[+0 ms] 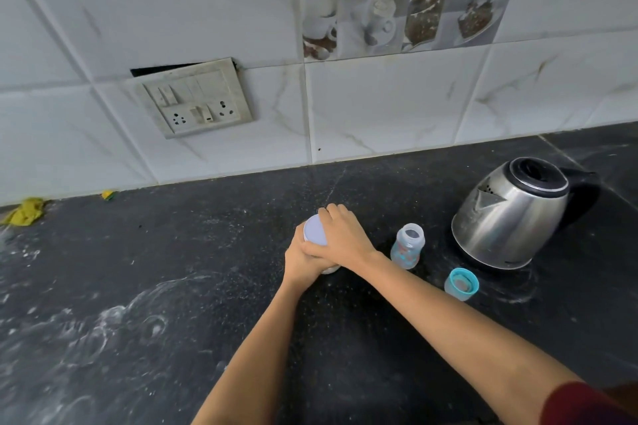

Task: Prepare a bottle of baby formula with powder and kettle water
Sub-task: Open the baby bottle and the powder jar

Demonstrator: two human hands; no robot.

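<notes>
Gripping the small round tub with the pale lilac-white flat lid (pixel 315 230), the person has both hands busy. The right hand (pixel 345 238) lies over the top with its fingers curled round the lid's rim. The left hand (pixel 299 260) wraps the tub's body beneath, pinning it to the speckled black stone counter (pixel 207 269). It looks to me like the lid is being twisted off to reach the powder. I'd hold the body dead steady, turn only the lid, and keep the tub upright and low so nothing puffs out.

Just beside the right wrist stands the clear plastic baby bottle (pixel 407 247), upright and open-mouthed. Its teal screw cap (pixel 461 284) rests on the counter apart from it. The stainless steel kettle with the black handle (pixel 511 214) sits to the right, lid down.

The bottle carries a blue and orange print, too small to read, and I see no brand on tub or kettle.
</notes>
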